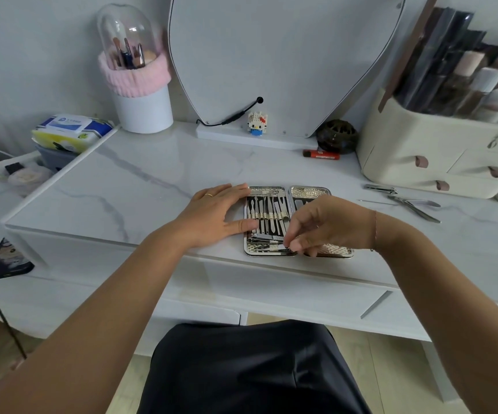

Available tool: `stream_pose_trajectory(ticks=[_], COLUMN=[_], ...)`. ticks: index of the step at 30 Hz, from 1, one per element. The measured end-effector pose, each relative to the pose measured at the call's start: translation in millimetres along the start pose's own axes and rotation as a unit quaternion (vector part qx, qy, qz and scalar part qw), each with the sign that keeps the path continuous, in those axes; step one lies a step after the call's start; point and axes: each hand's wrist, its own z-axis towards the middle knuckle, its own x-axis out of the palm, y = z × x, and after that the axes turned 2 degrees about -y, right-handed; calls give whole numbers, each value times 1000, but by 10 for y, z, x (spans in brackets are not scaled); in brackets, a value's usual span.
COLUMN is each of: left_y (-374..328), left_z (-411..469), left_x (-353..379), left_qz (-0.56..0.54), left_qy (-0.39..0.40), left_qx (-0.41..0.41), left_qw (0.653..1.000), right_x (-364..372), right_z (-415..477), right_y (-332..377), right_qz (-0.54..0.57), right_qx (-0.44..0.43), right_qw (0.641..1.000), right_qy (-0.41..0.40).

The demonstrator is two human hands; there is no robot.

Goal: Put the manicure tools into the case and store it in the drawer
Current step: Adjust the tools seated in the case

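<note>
**Head view: both hands at the open case**

Head camera, looking down: we see the left hand point(216, 212) lying flat, fingers straight and close together. Its palm is on the table point(140, 180) and its fingertips reach onto the left edge of the open case point(310, 191). It grips nothing and only rests there.

Just to its right, the right hand point(325, 225) hangs over the case with fingers curled downward. Thumb and forefinger pinch a small metal tool point(268, 248) that lies in the nearest row of the case's left half, below the left hand's fingertips. We cannot tell what kind of tool it is.

Between the two hands, a row of slim tools point(267, 215) sits side by side under a strap in that same half. The right hand hides most of the other half.

Well to the right of the right hand, apart from the case, a nail clipper point(381, 189), a pair of nippers point(415, 206) and a thin probe point(373, 201) lie on the table. Below both wrists runs the white drawer front point(286, 286), shut.
</note>
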Motion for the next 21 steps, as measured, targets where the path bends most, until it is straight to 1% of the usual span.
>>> stream_pose_trajectory(ticks=[5,13,16,18,21], left_y=[8,23,11,13,19], left_z=[6,14,14,10,3], left_x=[-5,9,4,7,11], left_qz=[11,12,12,10,5], left_qy=[-2,-9,-9,-9,-13], left_qx=[2,2,2,2,3], left_qw=[1000,1000,1000,1000,1000], right_x=[-55,-88,-67,-11,105], right_z=[144,281,255,230,196], right_y=[23,82,119,146,164], right_qz=[7,-31,-43,-74,-194], right_qx=[22,38,34,17,-7], right_qw=[999,995,996,995,981], right_qy=[47,82,72,58,-1])
